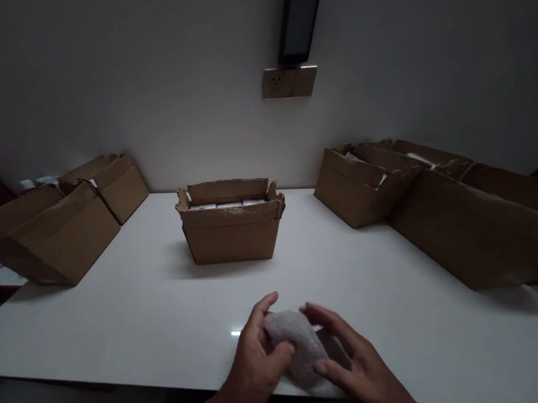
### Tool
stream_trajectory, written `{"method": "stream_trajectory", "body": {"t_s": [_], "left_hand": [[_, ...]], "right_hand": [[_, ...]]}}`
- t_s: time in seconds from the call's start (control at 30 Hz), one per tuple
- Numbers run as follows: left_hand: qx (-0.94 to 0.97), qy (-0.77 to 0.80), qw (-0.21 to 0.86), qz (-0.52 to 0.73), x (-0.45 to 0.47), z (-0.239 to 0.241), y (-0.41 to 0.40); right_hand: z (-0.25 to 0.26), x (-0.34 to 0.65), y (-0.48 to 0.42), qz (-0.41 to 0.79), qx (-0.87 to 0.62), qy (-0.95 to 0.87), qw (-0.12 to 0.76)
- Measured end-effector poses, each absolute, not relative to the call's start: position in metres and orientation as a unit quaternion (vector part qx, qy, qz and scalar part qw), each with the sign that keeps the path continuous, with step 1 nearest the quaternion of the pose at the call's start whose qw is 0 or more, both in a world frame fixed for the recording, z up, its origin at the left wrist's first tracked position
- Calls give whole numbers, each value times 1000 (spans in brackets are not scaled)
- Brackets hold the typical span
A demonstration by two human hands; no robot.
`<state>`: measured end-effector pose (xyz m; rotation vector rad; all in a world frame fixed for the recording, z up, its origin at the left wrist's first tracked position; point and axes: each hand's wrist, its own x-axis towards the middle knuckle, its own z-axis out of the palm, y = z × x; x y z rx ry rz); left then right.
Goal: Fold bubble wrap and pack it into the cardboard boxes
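A small pale bundle in bubble wrap (298, 344) rests at the near edge of the white table (164, 311). My left hand (258, 365) grips its left side, thumb over the top and fingers curled round it. My right hand (355, 357) cups its right side, index finger and thumb touching the wrap. Straight ahead, at the middle of the table, stands an open cardboard box (232, 224) with white packs showing inside.
Two open cardboard boxes (51, 230) stand at the left, one overhanging the table's edge. Several more boxes (372, 183) line the right side, with a large one (485, 230) nearest. A wall socket (288, 82) sits on the back wall.
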<state>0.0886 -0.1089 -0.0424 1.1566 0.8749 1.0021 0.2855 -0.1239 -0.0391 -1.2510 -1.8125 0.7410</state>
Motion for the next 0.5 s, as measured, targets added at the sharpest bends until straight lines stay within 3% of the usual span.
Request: {"method": "stream_trajectory", "body": {"t_s": [0.1, 0.23, 0.3, 0.37, 0.5], "left_hand": [[639, 401, 482, 446, 75, -32, -100], [757, 374, 55, 533, 35, 12, -51], [739, 404, -106, 528, 13, 34, -18], [720, 440, -171, 509, -4, 46, 9], [710, 427, -194, 525, -16, 35, 26]], "right_hand": [[-32, 287, -117, 336, -473, -724, 372], [-13, 303, -101, 266, -519, -711, 393], [8, 315, -89, 209, -526, -723, 396], [38, 321, -76, 129, -514, -744, 407], [113, 304, -36, 6, -471, -776, 420]]}}
